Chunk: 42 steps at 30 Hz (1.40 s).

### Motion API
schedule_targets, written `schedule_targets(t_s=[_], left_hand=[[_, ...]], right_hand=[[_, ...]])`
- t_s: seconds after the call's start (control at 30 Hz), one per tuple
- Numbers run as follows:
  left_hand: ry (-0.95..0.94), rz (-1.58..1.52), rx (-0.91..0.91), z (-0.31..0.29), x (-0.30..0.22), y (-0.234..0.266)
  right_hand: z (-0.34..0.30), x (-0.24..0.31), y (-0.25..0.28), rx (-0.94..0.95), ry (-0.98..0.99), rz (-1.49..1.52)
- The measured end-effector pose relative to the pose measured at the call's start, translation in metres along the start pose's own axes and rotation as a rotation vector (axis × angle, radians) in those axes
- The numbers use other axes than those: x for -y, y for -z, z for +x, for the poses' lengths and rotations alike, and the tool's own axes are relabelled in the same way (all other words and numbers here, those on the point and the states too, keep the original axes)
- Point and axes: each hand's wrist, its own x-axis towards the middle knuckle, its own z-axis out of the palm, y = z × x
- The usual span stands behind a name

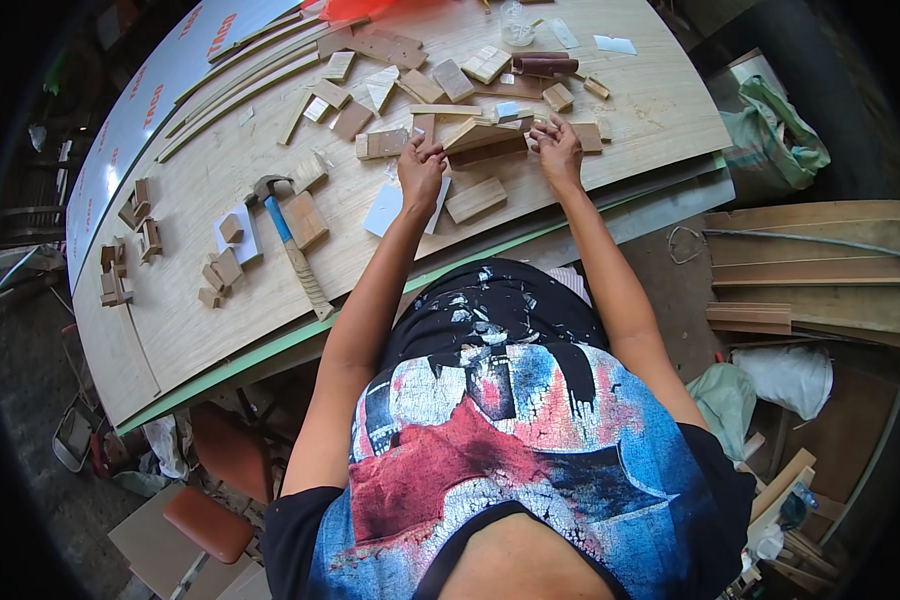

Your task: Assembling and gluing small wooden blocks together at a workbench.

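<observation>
My left hand is at the left end of an angled pale wooden piece, fingers curled; my right hand is at its right end, fingertips bent toward it. Cannot tell whether either hand grips or merely touches. The piece lies between my hands, on the near-right part of the worktop, set back from the near edge.

Near side: a flat wooden block lies between piece and edge, with a white sheet to its left. This strip is narrow. Far side: crowded, with loose blocks and a pair of maroon pieces close beyond my hands.

Right: a block lies just beside my right hand; past it, plain surface runs to the right edge, giving room. Left: a hammer lies well apart from my left hand, handle end at the near edge. Small wooden assemblies stand close to the left edge.
</observation>
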Motion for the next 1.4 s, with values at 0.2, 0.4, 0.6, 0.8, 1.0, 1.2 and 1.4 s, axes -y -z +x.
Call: schedule_targets(t_s=[0.2,0.4,0.6,0.8,1.0,1.2,1.4], left_hand=[[0.002,-0.020,0.008,-0.0009,-0.0010,0.0008],[0.010,-0.026,0.003,-0.0025,-0.0037,-0.0011],[0.022,-0.036,0.008,-0.0015,-0.0039,-0.0002],[-0.014,0.018,0.002,-0.0016,-0.0013,0.0006],[-0.026,0.037,0.017,0.0013,-0.0003,0.0002],[-0.018,0.029,0.006,0.0012,0.0004,0.0000],[-0.006,0.062,0.001,0.0024,0.0013,-0.0009]], right_hand=[[0.0007,-0.0052,-0.0044,-0.001,0.018,0.000],[0.0012,-0.0071,-0.0046,-0.005,0.008,0.012],[0.0006,-0.0059,-0.0050,0.002,0.003,0.014],[-0.0019,-0.0009,-0.0059,0.018,0.011,-0.004],[0.0015,-0.0046,-0.0024,0.074,0.027,-0.081],[-0.0019,-0.0018,-0.0046,0.034,0.038,-0.047],[-0.0024,-0.0027,-0.0036,0.041,0.036,-0.022]])
